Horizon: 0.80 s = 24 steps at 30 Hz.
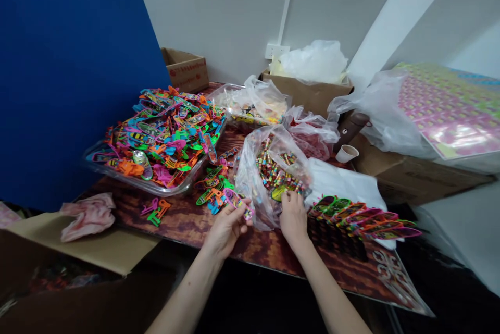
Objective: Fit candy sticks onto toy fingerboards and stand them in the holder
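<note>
A pink toy skateboard [234, 198] with a printed deck is pinched in my left hand [226, 227]. My right hand [294, 219] reaches into the mouth of a clear plastic bag [249, 167], its fingers curled together beside a yellow-green piece [278, 193]. What those fingers grip, if anything, is hidden. Many small multicoloured cylinders [269, 170] fill the bag. Left of the bag lies a loose pile of toy skateboards [211, 184] and plastic parts. To the right, a row of toy skateboards [363, 217] stands tilted in a black rack [336, 240].
A clear tub [180, 188] heaped with colourful toy pieces stands on the left. Behind are plastic bags, a cardboard box [304, 94], a brown bottle [351, 128] and a paper cup [347, 153]. A pink cloth [88, 215] lies on an open carton's flap at lower left.
</note>
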Available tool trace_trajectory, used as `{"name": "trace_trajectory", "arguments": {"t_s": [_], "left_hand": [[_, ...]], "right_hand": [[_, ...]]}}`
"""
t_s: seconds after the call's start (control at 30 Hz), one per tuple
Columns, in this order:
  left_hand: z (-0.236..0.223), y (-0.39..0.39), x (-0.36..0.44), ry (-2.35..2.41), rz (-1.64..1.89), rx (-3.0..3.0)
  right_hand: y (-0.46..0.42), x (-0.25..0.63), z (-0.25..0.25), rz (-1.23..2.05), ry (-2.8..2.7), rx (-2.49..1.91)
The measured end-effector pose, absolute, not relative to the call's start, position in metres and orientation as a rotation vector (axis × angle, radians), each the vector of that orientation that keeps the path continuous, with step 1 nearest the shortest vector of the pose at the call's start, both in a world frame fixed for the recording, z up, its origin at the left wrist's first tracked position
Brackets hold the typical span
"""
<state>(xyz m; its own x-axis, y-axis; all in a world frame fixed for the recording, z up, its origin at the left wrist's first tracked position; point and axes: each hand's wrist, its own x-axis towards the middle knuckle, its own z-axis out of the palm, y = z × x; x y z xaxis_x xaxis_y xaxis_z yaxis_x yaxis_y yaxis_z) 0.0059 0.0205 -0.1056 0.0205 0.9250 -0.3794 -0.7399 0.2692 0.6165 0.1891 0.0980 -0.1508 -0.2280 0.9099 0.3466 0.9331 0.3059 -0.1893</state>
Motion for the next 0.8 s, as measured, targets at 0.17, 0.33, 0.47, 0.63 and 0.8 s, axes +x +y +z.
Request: {"name": "trace_trajectory", "arguments": {"t_s": [0.17,0.33,0.47,0.63,0.8], "left_hand": [[-0.105,0.019,0.003,0.764,1.265,0.246],[-0.103,0.022,0.007,0.694,1.243,0.207],[-0.100,0.024,0.011,0.723,1.250,0.208],[-0.100,0.025,0.017,0.793,1.297,0.260],[-0.104,0.020,0.022,0.927,1.337,0.398]], "right_hand": [[0.081,0.187,-0.145,0.090,-2.275,-1.345],[0.077,0.186,-0.110,0.386,-1.940,-1.222],[0.072,0.180,-0.091,1.183,-1.553,-1.176],[0.048,0.163,-0.092,1.661,-1.347,-1.116],[0.041,0.152,-0.095,1.519,-1.452,-1.149]]}}
